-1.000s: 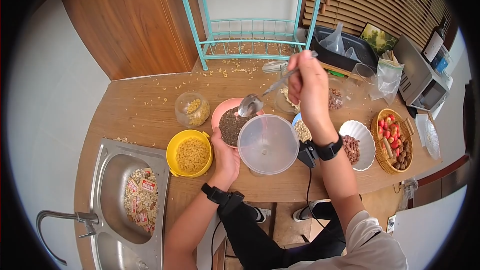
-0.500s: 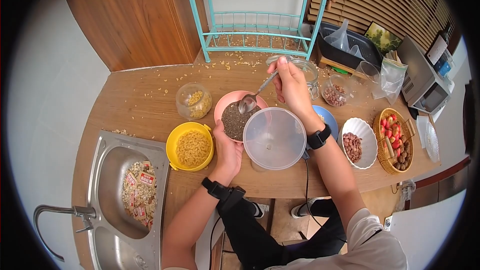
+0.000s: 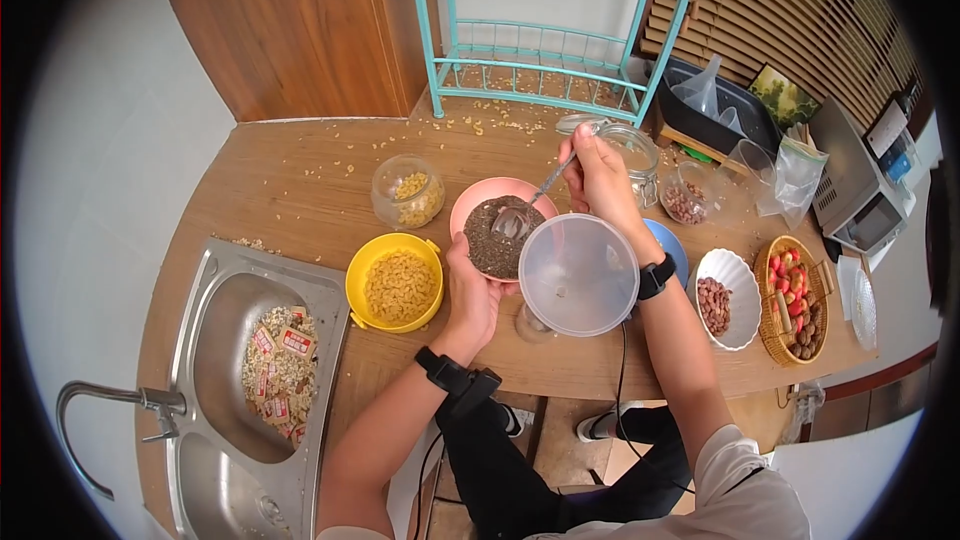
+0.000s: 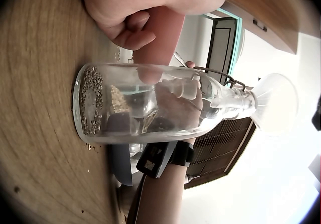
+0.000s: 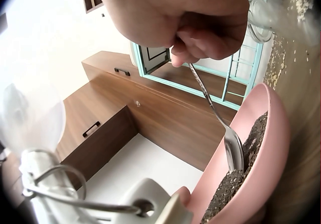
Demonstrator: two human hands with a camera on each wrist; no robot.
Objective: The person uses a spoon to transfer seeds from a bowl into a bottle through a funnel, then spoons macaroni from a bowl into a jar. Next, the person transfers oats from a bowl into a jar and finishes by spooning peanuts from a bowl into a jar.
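Note:
My left hand [image 3: 472, 302] grips a pink bowl [image 3: 468, 202] by its near side, tilted in the right wrist view. Dark, fine seeds [image 3: 490, 248] fill much of it. With curled fingers, my right hand [image 3: 602, 185] holds a metal spoon [image 5: 233, 148] by the handle, its tip in the seeds. Close to the bowl's right stands a clear glass bottle [image 4: 175, 103] with a wire clasp and a thin layer of dark grains at the bottom. A translucent funnel [image 3: 578, 275] sits in its mouth, hiding most of the bottle from above.
A yellow pot of macaroni [image 3: 400, 285] and a glass jar [image 3: 408, 192] stand left, beside the sink [image 3: 215, 340]. Rightward are a blue plate [image 3: 668, 248], a white scalloped bowl [image 3: 738, 285] and a wicker basket [image 3: 822, 325]. A turquoise rack [image 3: 540, 80] stands behind.
My right hand has brought the spoon down from above the bowl's edge into the seeds. My left hand keeps its grip on the bowl. The head view has shifted slightly.

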